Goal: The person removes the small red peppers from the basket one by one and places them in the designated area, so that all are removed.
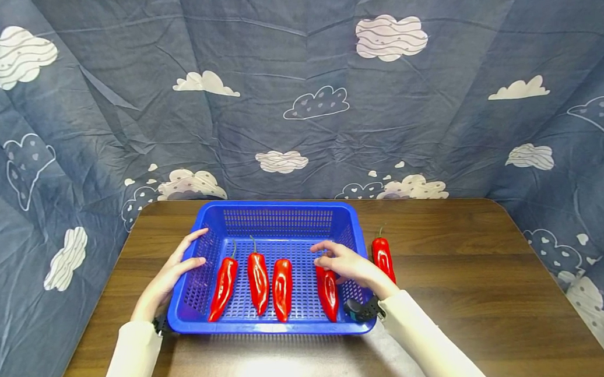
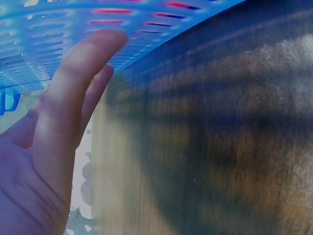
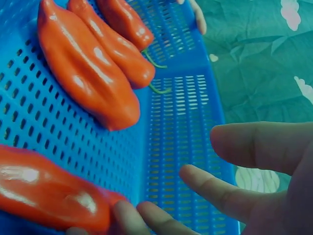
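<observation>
Red pepper (image 1: 329, 300) lay inside blue basket (image 1: 269, 328) by its right wall; seemed light, firm, slick, bruisable, best gripped mid-body; right hand (image 1: 348, 264), fingers spread wide, was at pepper's far end; left hand (image 1: 168, 274), fingers straight, rested at basket's left rim

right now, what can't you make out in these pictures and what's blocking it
Head: upper end of the rightmost inside pepper, covered by the right hand.
Head: lower tip of the outer pepper, behind the right arm.
Right wrist: that inside pepper's lower end, cut off by the left edge.
Left wrist: pepper shapes, hidden by the basket wall; only red streaks show through.
</observation>
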`<move>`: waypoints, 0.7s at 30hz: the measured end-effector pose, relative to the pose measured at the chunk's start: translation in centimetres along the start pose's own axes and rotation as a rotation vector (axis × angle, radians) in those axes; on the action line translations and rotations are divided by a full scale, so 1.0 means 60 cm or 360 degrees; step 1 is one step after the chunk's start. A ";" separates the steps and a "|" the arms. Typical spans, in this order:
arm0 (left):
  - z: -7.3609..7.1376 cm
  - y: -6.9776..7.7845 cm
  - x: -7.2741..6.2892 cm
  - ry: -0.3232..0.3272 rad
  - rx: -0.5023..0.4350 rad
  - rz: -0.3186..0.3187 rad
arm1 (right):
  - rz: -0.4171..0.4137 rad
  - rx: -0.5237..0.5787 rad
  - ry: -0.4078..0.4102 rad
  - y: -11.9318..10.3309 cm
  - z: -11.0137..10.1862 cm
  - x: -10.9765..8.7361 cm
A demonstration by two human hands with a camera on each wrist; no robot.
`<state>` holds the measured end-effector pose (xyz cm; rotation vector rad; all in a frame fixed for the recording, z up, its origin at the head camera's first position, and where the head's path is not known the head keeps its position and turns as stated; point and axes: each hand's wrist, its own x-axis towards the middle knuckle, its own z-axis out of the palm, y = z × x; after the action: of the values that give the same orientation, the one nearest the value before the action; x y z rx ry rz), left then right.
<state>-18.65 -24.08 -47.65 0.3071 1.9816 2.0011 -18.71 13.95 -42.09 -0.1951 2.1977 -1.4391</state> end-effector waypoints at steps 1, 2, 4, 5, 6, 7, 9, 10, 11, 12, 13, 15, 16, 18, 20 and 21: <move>0.000 0.000 0.000 0.0001 -0.0002 0.0001 | 0.0009 0.0003 0.0008 0.001 0.002 0.002; 0.000 0.000 0.000 0.0003 0.0003 0.0003 | 0.0015 0.0012 0.0018 0.002 0.003 0.003; 0.000 0.000 0.000 0.0006 0.0010 0.0002 | 0.0019 0.0028 0.0029 0.005 0.005 0.005; 0.000 0.000 0.000 0.0006 0.0007 0.0002 | 0.0021 0.0035 0.0037 0.006 0.006 0.007; -0.001 -0.001 0.000 0.0006 0.0011 0.0001 | 0.0023 0.0036 0.0044 0.007 0.007 0.008; 0.000 -0.001 0.000 0.0006 0.0011 -0.0001 | 0.0023 0.0041 0.0051 0.008 0.008 0.009; 0.000 0.000 0.000 0.0002 0.0006 -0.0004 | 0.0025 0.0056 0.0060 0.009 0.009 0.010; -0.001 0.000 0.000 0.0001 0.0004 -0.0004 | 0.0022 0.0053 0.0062 0.009 0.010 0.011; -0.001 0.000 -0.001 0.0001 0.0004 -0.0003 | 0.0022 0.0054 0.0063 0.010 0.010 0.011; -0.001 0.000 -0.001 0.0004 0.0009 -0.0003 | 0.0021 0.0055 0.0061 0.010 0.011 0.011; -0.001 0.000 -0.001 0.0005 0.0010 -0.0002 | 0.0020 0.0055 0.0061 0.011 0.011 0.012; -0.001 0.000 0.000 0.0010 0.0020 0.0003 | 0.0015 0.0022 0.0050 0.012 0.012 0.014; -0.001 0.000 0.000 0.0014 0.0027 0.0004 | 0.0014 0.0001 0.0043 0.013 0.013 0.015; -0.001 0.000 0.001 0.0015 0.0029 0.0006 | 0.0020 -0.0038 0.0024 0.015 0.015 0.017; -0.001 0.000 0.001 0.0016 0.0033 0.0006 | 0.0027 -0.0063 -0.0006 0.016 0.016 0.018; -0.001 0.000 0.002 0.0014 0.0027 0.0005 | 0.0034 -0.0057 -0.0023 0.016 0.017 0.019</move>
<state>-18.75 -24.09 -47.68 0.3056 2.0055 1.9917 -19.04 13.10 -43.65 -0.1936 2.2088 -1.3834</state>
